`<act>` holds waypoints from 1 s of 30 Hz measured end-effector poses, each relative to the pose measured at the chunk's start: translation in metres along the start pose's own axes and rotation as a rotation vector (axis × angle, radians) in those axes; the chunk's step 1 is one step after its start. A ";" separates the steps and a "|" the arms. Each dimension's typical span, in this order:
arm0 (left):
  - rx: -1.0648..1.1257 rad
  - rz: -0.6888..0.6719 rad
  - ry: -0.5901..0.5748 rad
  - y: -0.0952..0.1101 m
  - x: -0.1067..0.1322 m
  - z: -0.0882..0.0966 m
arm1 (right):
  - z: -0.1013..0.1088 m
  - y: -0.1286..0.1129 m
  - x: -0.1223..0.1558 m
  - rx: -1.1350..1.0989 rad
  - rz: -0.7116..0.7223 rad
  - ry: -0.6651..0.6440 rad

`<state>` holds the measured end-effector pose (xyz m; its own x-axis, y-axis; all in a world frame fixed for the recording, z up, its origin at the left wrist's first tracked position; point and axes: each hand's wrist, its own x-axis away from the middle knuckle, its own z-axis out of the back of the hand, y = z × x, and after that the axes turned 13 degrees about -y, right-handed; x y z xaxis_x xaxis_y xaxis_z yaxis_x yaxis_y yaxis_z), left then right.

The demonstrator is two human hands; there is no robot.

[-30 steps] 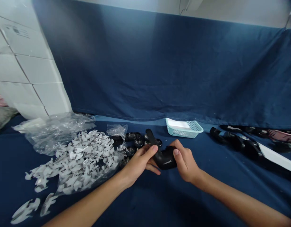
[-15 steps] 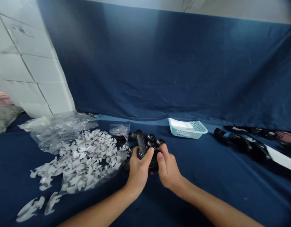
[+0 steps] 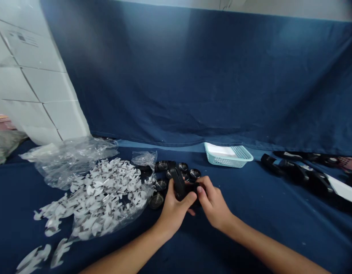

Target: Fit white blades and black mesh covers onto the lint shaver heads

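Observation:
A black plastic part with a long upright bar (image 3: 178, 183) is held between both hands; its exact kind cannot be made out. My left hand (image 3: 174, 209) wraps round it from the left, thumb across the front. My right hand (image 3: 214, 203) closes on its right end, thumb and fingers pinching there. The palms and fingers hide much of its lower body. Just behind the hands sit several small round black cups (image 3: 195, 173) with shiny insides. One more round black cup (image 3: 156, 200) lies close to the left hand.
Left of the hands, a heap of grey-white plastic pieces (image 3: 104, 198) spills from a clear bag (image 3: 76, 158). A light-blue basket (image 3: 229, 161) holds something white. Black parts (image 3: 304, 175) and a white strip (image 3: 343, 190) lie at right. A blue cloth (image 3: 193, 76) hangs behind.
Both hands have shifted slightly right and down with the black part. Its bar has tilted and turned, and the cup beside my left hand shows more fully.

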<state>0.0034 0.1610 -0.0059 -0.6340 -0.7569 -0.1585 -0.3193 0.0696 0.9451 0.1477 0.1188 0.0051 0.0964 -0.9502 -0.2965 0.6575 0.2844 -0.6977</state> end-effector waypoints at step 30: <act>-1.300 -0.412 -0.147 -0.028 -0.001 0.023 | 0.027 0.072 0.027 -1.843 -0.291 -0.270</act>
<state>-0.0029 0.1749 -0.0383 -0.7488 -0.4935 -0.4424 0.3318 -0.8569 0.3944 0.2179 0.1098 -0.0355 0.3640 -0.9274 -0.0867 -0.8268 -0.2788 -0.4886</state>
